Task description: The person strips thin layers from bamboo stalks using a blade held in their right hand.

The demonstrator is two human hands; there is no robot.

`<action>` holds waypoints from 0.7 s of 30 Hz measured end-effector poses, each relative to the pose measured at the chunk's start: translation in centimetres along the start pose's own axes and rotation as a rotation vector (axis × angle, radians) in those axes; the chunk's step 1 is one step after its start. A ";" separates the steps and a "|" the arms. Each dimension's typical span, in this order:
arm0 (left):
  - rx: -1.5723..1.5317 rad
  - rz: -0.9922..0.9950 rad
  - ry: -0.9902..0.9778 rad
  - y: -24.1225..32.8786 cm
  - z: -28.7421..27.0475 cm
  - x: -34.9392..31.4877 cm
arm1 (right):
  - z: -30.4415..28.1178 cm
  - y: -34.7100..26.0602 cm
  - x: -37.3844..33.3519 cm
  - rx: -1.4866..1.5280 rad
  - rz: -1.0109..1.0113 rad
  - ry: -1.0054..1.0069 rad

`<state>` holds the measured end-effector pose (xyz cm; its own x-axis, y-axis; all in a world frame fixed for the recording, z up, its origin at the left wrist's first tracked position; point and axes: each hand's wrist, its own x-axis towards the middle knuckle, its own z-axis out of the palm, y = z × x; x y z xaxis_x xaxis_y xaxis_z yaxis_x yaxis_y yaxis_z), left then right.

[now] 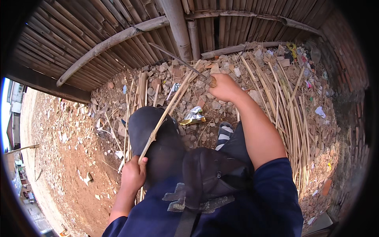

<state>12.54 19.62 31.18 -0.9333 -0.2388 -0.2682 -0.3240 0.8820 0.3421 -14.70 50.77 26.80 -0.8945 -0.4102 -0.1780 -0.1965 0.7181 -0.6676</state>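
My left hand (133, 173) is closed around the near end of a split bamboo strip (162, 117), beside my left knee. The strip slants up and away over the knee, toward the foot of the bamboo wall. In my right hand (225, 87) is the wooden handle of a long-bladed knife (179, 60). Its dark, narrow blade points to the far left and passes over the strip's far end; whether they touch I cannot tell. To the right of my right forearm lies a pile of long bamboo strips (282, 106).
A bamboo slat wall (94, 43) with round poles stands ahead, and a brick wall (353, 98) rises at the right. Stones and rubble (215, 103) cover the ground, with a crumpled foil wrapper (193, 115) between my legs. A striped sandal (224, 134) shows on my right foot.
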 end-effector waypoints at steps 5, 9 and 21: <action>-0.035 0.007 -0.028 -0.6 -0.5 -0.2 | 1.8 -5.3 -2.8 -0.246 -0.142 -0.142; -0.037 0.010 -0.009 -0.5 0.0 0.1 | 0.7 -0.6 0.4 0.015 0.033 -0.029; -0.077 0.033 -0.010 -0.7 -0.3 0.4 | -0.5 0.0 0.7 0.118 0.130 -0.047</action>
<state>12.39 18.76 31.09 -0.9421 -0.2061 -0.2646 -0.3049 0.8552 0.4192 -15.50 50.78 27.00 -0.8891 -0.3456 -0.3002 -0.0290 0.6971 -0.7164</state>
